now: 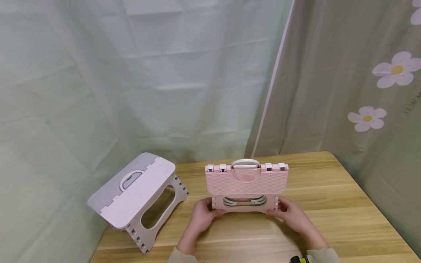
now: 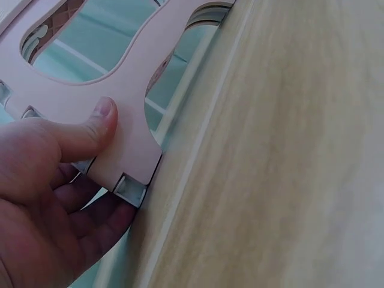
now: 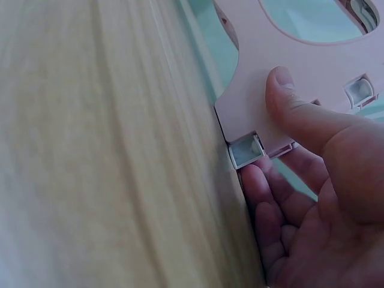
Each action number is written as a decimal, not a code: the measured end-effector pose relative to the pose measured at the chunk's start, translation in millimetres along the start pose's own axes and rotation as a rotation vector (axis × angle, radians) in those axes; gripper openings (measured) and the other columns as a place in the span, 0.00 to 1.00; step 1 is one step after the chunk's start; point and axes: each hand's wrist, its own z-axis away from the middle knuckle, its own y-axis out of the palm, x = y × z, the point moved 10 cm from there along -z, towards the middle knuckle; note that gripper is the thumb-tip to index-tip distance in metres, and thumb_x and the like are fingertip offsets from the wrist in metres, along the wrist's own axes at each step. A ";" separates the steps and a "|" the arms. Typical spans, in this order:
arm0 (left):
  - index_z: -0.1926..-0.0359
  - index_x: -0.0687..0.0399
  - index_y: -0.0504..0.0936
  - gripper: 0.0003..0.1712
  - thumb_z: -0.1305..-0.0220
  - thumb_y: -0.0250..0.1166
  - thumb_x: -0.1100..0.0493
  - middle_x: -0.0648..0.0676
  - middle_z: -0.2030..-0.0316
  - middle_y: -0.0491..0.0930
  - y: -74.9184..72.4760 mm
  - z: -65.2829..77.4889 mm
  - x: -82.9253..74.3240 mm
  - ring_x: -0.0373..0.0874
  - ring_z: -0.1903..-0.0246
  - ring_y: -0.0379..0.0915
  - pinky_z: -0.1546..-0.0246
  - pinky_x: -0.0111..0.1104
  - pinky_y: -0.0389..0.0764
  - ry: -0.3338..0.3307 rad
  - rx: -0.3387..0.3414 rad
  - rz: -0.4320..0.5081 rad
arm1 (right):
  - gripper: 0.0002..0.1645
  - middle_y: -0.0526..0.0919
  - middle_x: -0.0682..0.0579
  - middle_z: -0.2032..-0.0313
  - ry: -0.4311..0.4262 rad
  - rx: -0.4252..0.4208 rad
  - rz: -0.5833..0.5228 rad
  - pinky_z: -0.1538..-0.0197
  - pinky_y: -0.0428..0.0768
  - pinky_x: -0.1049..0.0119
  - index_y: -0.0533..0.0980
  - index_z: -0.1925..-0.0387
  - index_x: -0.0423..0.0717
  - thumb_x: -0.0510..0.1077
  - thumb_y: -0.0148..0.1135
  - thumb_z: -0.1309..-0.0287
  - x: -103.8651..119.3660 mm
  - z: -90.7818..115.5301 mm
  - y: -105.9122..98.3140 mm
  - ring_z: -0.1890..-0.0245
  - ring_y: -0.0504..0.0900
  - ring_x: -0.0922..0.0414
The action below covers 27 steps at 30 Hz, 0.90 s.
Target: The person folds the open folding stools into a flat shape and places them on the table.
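A pink folding step stool (image 1: pixel 246 182) stands on the wooden table in front of me, its top panel folded, with the pale carry handle (image 1: pixel 245 161) at the upper edge. My left hand (image 1: pixel 201 215) grips the stool's left leg low down, thumb (image 2: pixel 103 123) on the front face and fingers curled behind. On the other side my right hand (image 1: pixel 292 215) holds the right leg the same way, its thumb (image 3: pixel 285 96) pressed on the front face. Both wrist views show the leg's bottom corner right at the tabletop.
To the left, a grey and white folding stool (image 1: pixel 138 190) stands unfolded at an angle on the wooden table (image 1: pixel 342 208). Behind hangs a pale green curtain (image 1: pixel 181 91); a darker one with white flowers (image 1: pixel 367 118) borders the right side.
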 end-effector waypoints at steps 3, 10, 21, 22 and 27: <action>0.57 0.56 0.89 0.17 0.43 0.84 0.56 0.46 0.68 0.85 -5.5 0.9 -3.8 0.39 0.70 0.75 0.69 0.32 0.76 0.016 -0.037 -0.068 | 0.34 0.86 0.53 0.60 0.003 -0.011 0.046 0.59 0.79 0.64 0.82 0.38 0.40 0.51 0.81 0.41 0.0 -0.9 -0.4 0.61 0.81 0.57; 0.55 0.57 0.80 0.28 0.46 0.86 0.49 0.48 0.67 0.80 -18.0 2.0 -10.8 0.38 0.70 0.74 0.71 0.31 0.76 0.032 -0.122 -0.210 | 0.31 0.86 0.50 0.54 -0.075 -0.002 0.076 0.54 0.79 0.62 0.83 0.39 0.40 0.49 0.81 0.40 8.8 -2.8 -0.8 0.59 0.81 0.57; 0.54 0.51 0.84 0.21 0.38 0.81 0.45 0.48 0.67 0.77 -11.1 4.9 -13.1 0.40 0.69 0.71 0.71 0.32 0.73 0.061 -0.050 -0.258 | 0.29 0.86 0.52 0.56 -0.042 -0.006 0.062 0.54 0.78 0.61 0.82 0.39 0.40 0.49 0.79 0.38 4.5 0.4 -0.6 0.58 0.81 0.56; 0.55 0.50 0.84 0.21 0.38 0.81 0.45 0.47 0.68 0.76 -10.6 4.6 -12.5 0.40 0.70 0.70 0.71 0.32 0.72 0.059 -0.046 -0.254 | 0.29 0.86 0.52 0.56 -0.041 -0.007 0.065 0.54 0.78 0.61 0.82 0.40 0.40 0.49 0.79 0.38 4.4 0.5 -0.8 0.58 0.81 0.56; 0.56 0.48 0.83 0.19 0.38 0.81 0.45 0.46 0.67 0.78 -9.8 3.3 -8.7 0.38 0.71 0.70 0.71 0.32 0.72 0.050 -0.043 -0.220 | 0.28 0.86 0.53 0.58 -0.058 -0.004 0.074 0.54 0.78 0.60 0.82 0.41 0.40 0.49 0.79 0.38 6.3 -0.1 -2.1 0.59 0.80 0.56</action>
